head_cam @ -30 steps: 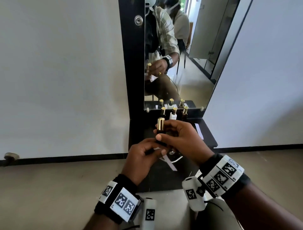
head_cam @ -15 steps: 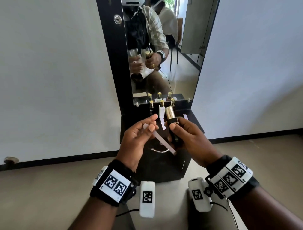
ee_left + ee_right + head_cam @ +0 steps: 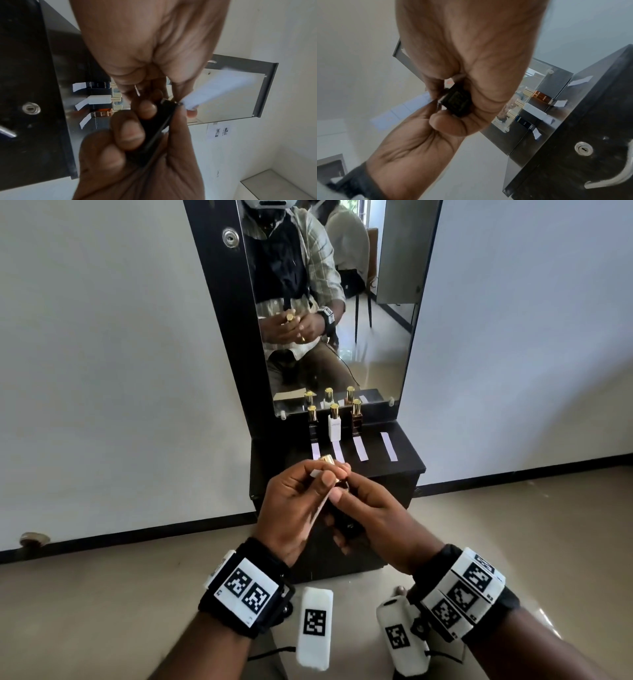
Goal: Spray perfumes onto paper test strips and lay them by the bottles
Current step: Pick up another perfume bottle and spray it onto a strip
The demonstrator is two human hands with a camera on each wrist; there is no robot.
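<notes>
Right hand (image 3: 373, 515): a black perfume bottle (image 3: 346, 525) is gripped in curled fingers and held in the air above the desk's front edge; its gold cap (image 3: 327, 469) is tilted away from the person.
Left hand (image 3: 291, 508): a white paper test strip (image 3: 315, 473) is pinched between thumb and fingertips, just beside the gold cap; whether strip and cap touch cannot be told.
Left wrist view: the strip (image 3: 217, 88) is seen blurred, reaching past the top of the black bottle (image 3: 154, 129).
Right wrist view: the square base of the held bottle (image 3: 456, 104) is shown enclosed by the fingers.
Desk (image 3: 407, 460): a small black cabinet is set against the wall, under a mirror (image 3: 342, 337).
Back edge of the desk: three gold-capped bottles are stood upright in a row in front of the mirror, namely a dark bottle (image 3: 312, 428), a white bottle (image 3: 334, 428) and a brown bottle (image 3: 356, 422).
Laid strips: one strip is laid in front of each standing bottle, (image 3: 315, 450), (image 3: 337, 451) and (image 3: 359, 453).
Fourth strip (image 3: 389, 451): it is laid alone near the desk's right edge, with no bottle behind it.
</notes>
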